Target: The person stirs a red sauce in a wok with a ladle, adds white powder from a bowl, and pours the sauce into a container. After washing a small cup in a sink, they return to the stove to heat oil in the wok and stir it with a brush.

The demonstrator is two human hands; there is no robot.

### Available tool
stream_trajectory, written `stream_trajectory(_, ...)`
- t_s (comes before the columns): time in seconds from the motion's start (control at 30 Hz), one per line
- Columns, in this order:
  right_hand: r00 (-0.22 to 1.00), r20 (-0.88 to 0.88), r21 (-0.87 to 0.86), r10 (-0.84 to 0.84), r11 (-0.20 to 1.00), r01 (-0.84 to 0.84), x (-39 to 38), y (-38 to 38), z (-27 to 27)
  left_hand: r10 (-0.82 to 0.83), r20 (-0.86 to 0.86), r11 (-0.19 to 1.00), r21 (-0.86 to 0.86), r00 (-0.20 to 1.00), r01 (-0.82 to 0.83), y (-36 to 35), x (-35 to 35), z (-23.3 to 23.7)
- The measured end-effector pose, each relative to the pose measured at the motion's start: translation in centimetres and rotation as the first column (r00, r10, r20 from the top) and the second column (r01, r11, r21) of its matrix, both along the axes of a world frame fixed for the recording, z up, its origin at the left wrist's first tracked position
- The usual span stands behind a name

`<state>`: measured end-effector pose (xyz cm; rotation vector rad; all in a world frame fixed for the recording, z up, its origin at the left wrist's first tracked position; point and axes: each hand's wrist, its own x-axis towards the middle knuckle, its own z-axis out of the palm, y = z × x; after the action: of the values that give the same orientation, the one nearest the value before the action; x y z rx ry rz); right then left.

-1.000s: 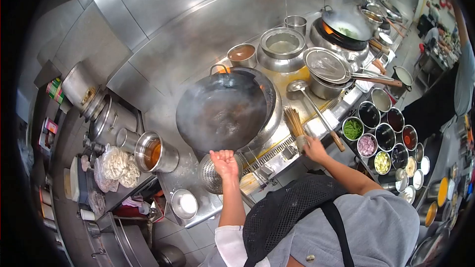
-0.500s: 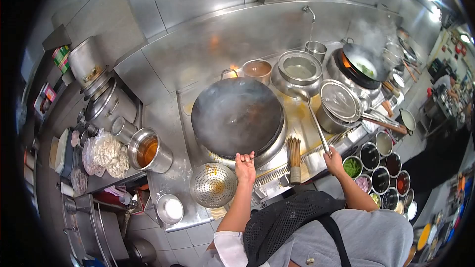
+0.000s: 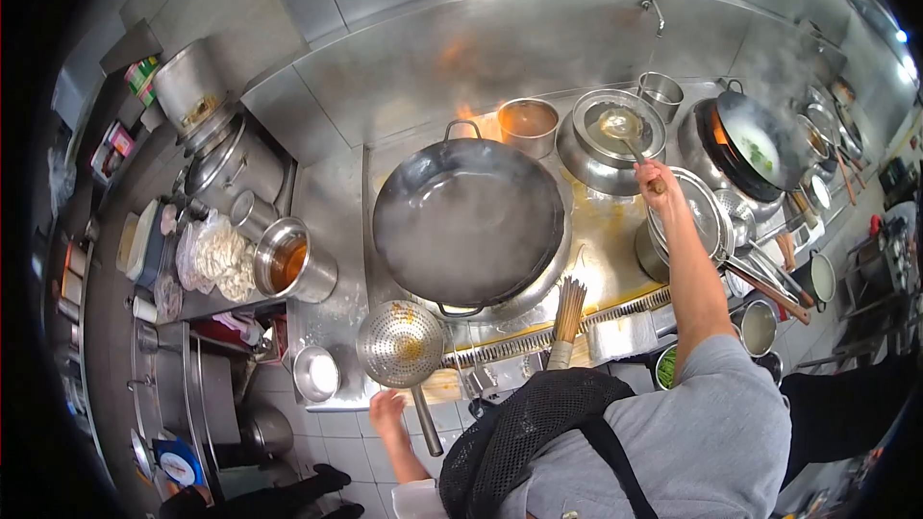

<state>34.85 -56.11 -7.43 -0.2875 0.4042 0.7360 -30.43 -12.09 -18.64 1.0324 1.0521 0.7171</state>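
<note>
My right hand [image 3: 657, 183] is closed around the handle of a ladle [image 3: 620, 122]. The ladle's bowl is over a round steel pot [image 3: 585, 148] of clear liquid at the back. My left hand [image 3: 387, 413] is at the counter's front edge, beside the handle of a perforated skimmer [image 3: 399, 344]; its fingers look loosely apart, with nothing visible in them. The large black wok [image 3: 461, 221] sits steaming on the burner, its bottom bare. A bamboo brush [image 3: 569, 312] leans at the front, right of the wok.
Left of the wok stand a steel pot of amber liquid [image 3: 312, 279] and a small bowl of white stuff [image 3: 315, 373]. A strainer [image 3: 694, 216] covers a pot at the right. A second wok [image 3: 757, 144] steams on the far right burner. Brown liquid fills a pot [image 3: 527, 127] behind.
My left hand has let go of the wok's near rim and moved down-left beside the skimmer. My right hand has carried the ladle back over the pot. The wok sits flatter; the view has shifted.
</note>
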Motion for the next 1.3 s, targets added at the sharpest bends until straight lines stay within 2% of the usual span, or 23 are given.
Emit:
stream_trajectory(0.07,0.999,0.043,0.140,-0.016,0.990,0.010,-4.3,0.9,0.8,0.114,-0.101,0.994,0.006,0.988,-0.114,0.9,-5.2,-1.8)
stream_trajectory(0.1,0.997,0.077,0.218,-0.004,0.976,-0.013,-5.7,0.6,0.5,0.121,-0.117,0.993,0.000,0.986,-0.122,1.1,-6.8,-2.1)
stream_trajectory(0.17,0.996,0.093,0.260,0.011,0.965,-0.035,-8.5,-0.2,1.0,0.041,-0.318,0.999,-0.009,0.947,-0.047,0.9,-9.2,-3.0)
stream_trajectory(0.3,0.986,0.163,0.270,0.019,0.961,-0.063,-12.4,-1.9,1.7,-0.335,-0.396,0.934,-0.018,0.855,0.358,0.2,-9.9,-4.0)
stream_trajectory(0.33,0.965,0.263,0.170,0.018,0.983,-0.064,-13.9,-2.0,2.7,-0.403,-0.366,0.913,-0.102,0.839,0.395,0.4,-9.8,-5.0)
stream_trajectory(0.47,0.967,0.254,-0.082,0.038,0.996,-0.018,-18.3,-3.0,5.1,-0.569,-0.314,0.818,-0.311,0.760,0.484,-1.0,-7.5,-2.4)
stream_trajectory(0.53,0.956,0.287,-0.289,0.064,0.957,0.022,-19.9,-3.5,6.6,-0.615,-0.307,0.787,-0.298,0.726,0.540,-1.9,-7.0,-2.9)
stream_trajectory(0.6,0.936,0.336,-0.456,0.107,0.888,0.062,-20.8,-3.6,8.0,-0.613,-0.026,0.699,-0.483,0.789,0.527,-2.3,-6.9,-3.6)
stream_trajectory(0.7,0.871,0.428,-0.767,0.241,0.606,0.210,-20.3,-3.7,9.7,-0.524,0.134,0.728,-0.442,0.841,0.524,-4.3,-6.2,-1.7)
stream_trajectory(0.73,0.871,0.435,-0.763,0.231,0.608,0.220,-19.6,-3.8,9.9,-0.532,0.136,0.726,-0.435,0.836,0.533,-4.8,-5.8,-1.8)
stream_trajectory(0.8,0.792,0.481,-0.866,0.376,0.348,0.360,-17.7,-3.7,9.7,-0.467,0.081,0.775,-0.442,0.880,0.452,-5.6,-4.8,-1.0)
stream_trajectory(0.83,0.772,0.485,-0.873,0.411,0.287,0.395,-16.6,-3.7,9.5,-0.394,0.091,0.789,-0.477,0.915,0.387,-6.1,-4.4,-0.4)
stream_trajectory(0.87,0.769,0.490,-0.869,0.410,0.303,0.392,-15.0,-3.7,8.5,-0.387,0.084,0.799,-0.466,0.918,0.380,-6.2,-4.2,-0.8)
stream_trajectory(0.93,0.669,0.442,-0.798,0.597,-0.079,0.598,-10.9,-3.6,5.0,-0.346,0.184,0.806,-0.445,0.920,0.391,-6.5,-4.3,-2.0)
stream_trajectory(0.97,0.632,0.403,-0.718,0.662,-0.199,0.666,-8.6,-3.6,3.0,-0.252,0.202,0.809,-0.493,0.946,0.320,-7.2,-4.1,-0.6)
stream_trajectory(1.0,0.625,0.408,-0.722,0.666,-0.184,0.667,-7.1,-3.3,2.2,-0.243,0.196,0.818,-0.485,0.950,0.309,-7.5,-4.3,0.0)
stream_trajectory(1.03,0.705,0.384,-0.895,0.596,0.054,0.442,-5.4,-3.0,1.5,-0.249,0.148,0.841,-0.457,0.957,0.290,-7.9,-4.6,0.4)
stream_trajectory(1.07,0.773,0.317,-0.938,0.550,0.301,0.170,-3.7,-2.7,1.2,-0.248,0.100,0.862,-0.431,0.964,0.266,-8.6,-4.9,1.0)
stream_trajectory(1.1,0.974,0.195,-0.516,0.119,0.857,-0.002,-2.2,-2.3,1.4,-0.236,0.090,0.891,-0.378,0.968,0.253,-9.4,-5.3,2.5)
stream_trajectory(1.13,0.971,0.188,-0.516,0.145,0.856,-0.028,-1.3,-2.0,1.3,-0.210,0.084,0.897,-0.380,0.974,0.226,-9.8,-5.6,4.1)
stream_trajectory(1.17,0.997,0.049,-0.196,0.056,0.980,-0.045,-1.3,-2.1,2.5,-0.228,0.050,0.922,-0.309,0.972,0.232,-10.1,-5.9,5.7)
stream_trajectory(1.2,0.993,-0.120,0.141,0.016,0.990,0.001,-1.5,-2.0,3.3,-0.244,0.014,0.941,-0.236,0.970,0.241,-10.2,-5.9,7.3)
stream_trajectory(1.3,0.998,-0.028,0.167,0.061,0.984,-0.056,-3.4,-1.5,4.0,-0.289,0.042,0.944,-0.152,0.956,0.292,-8.8,-5.0,12.7)
